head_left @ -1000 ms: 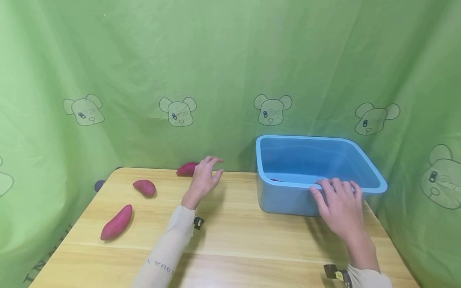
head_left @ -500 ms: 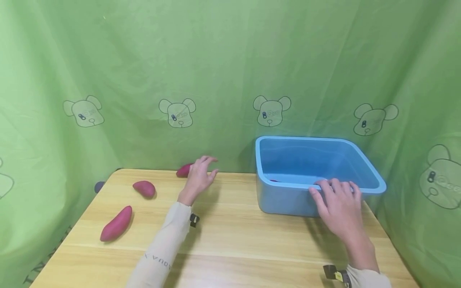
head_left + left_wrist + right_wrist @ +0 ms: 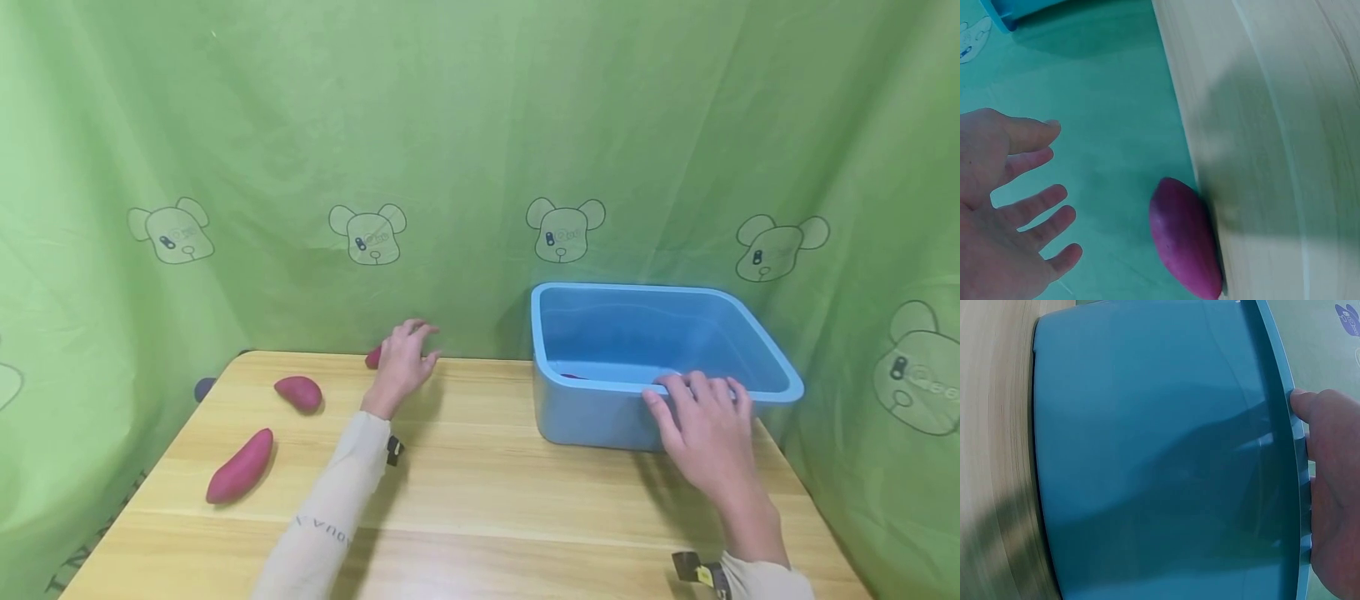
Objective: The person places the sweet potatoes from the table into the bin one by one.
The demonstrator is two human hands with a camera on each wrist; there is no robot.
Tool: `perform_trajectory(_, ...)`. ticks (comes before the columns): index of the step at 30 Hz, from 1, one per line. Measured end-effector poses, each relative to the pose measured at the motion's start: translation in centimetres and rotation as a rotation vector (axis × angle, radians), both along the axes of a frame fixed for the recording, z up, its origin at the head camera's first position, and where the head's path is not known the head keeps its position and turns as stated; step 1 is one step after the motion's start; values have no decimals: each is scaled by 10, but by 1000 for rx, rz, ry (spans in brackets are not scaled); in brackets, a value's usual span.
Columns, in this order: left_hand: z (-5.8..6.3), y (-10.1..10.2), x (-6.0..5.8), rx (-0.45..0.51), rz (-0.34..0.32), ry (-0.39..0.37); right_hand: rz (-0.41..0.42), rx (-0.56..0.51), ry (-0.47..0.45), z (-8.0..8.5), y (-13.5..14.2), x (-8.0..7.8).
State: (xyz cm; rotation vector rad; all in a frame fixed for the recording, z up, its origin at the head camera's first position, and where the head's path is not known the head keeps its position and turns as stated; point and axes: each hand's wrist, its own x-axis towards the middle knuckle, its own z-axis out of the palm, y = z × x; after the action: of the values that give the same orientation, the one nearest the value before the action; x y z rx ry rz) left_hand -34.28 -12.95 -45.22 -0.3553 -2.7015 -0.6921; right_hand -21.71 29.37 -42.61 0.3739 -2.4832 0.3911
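Observation:
My left hand [image 3: 401, 365] hovers over the far edge of the table, fingers spread and loosely bent, holding nothing. It partly covers a purple-red sweet potato [image 3: 372, 358] in the head view. From the left wrist, that sweet potato [image 3: 1184, 240] lies at the table's edge, apart from the hand [image 3: 1004, 231]. Two more sweet potatoes lie at the left: a short one [image 3: 299, 393] and a longer one [image 3: 240, 468]. At the right, my right hand [image 3: 712, 437] grips the near rim of a blue plastic bin [image 3: 592, 412], its fingers bent over the rim.
Inside the bin, a small dark-red bit [image 3: 572, 376] shows above the near rim; the rest of it is hidden. A green curtain [image 3: 465, 150] with bear-head prints hangs close behind and beside the wooden table [image 3: 480, 483].
My left hand has drifted left over the far sweet potato, covering more of it. The right hand and the bin have stayed put.

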Motion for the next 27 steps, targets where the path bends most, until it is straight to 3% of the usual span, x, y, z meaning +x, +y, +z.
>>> perform_trajectory(17,-5,-24,-12,-47,58,-61,-1,-6,-4,-1,2,-1)
perform_trajectory(27,-16,-37,-15,-39,61,-129,0,1,-6,1,1,1)
